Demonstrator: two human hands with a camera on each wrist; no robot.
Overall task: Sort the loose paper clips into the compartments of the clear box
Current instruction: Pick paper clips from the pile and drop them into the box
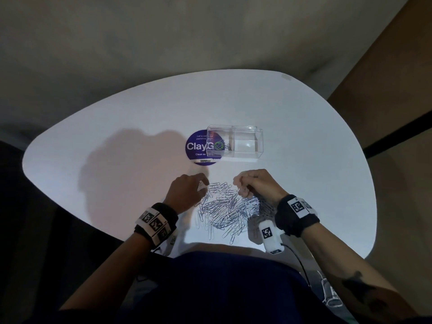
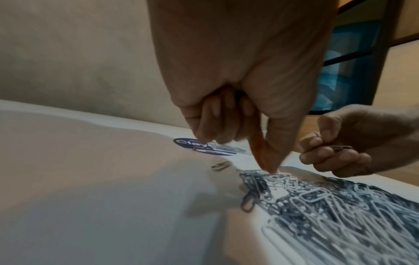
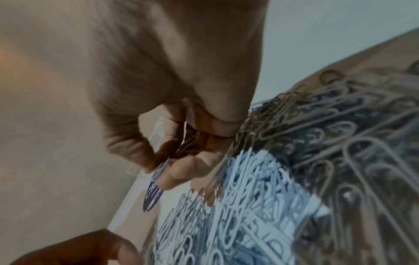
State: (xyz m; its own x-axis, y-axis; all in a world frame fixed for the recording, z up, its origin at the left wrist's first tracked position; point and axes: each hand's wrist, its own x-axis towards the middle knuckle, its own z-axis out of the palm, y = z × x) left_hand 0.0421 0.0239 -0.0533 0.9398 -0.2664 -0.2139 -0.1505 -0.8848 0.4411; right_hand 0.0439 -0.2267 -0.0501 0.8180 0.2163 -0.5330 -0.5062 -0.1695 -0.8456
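Observation:
A big pile of silver paper clips [image 1: 228, 211] lies on the white table [image 1: 117, 127] between my hands. Behind it stands the clear box [image 1: 248, 157] with two compartments; the left one holds a few clips [image 1: 223, 146], and the right one looks empty. My left hand [image 1: 203, 184] is at the pile's far left edge. Its thumb and forefinger [image 2: 269, 167] pinch a clip on top of the pile [image 2: 328, 206], the other fingers curled. My right hand [image 1: 242, 190] hovers over the pile's far right, holding several clips [image 3: 188, 145] in its curled fingers.
A round blue ClayGo sticker [image 1: 197, 146] lies flat under the box's left end. One stray clip [image 2: 221, 165] lies on the table left of the pile. The table's curved near edge [image 1: 112, 232] is close to my left wrist.

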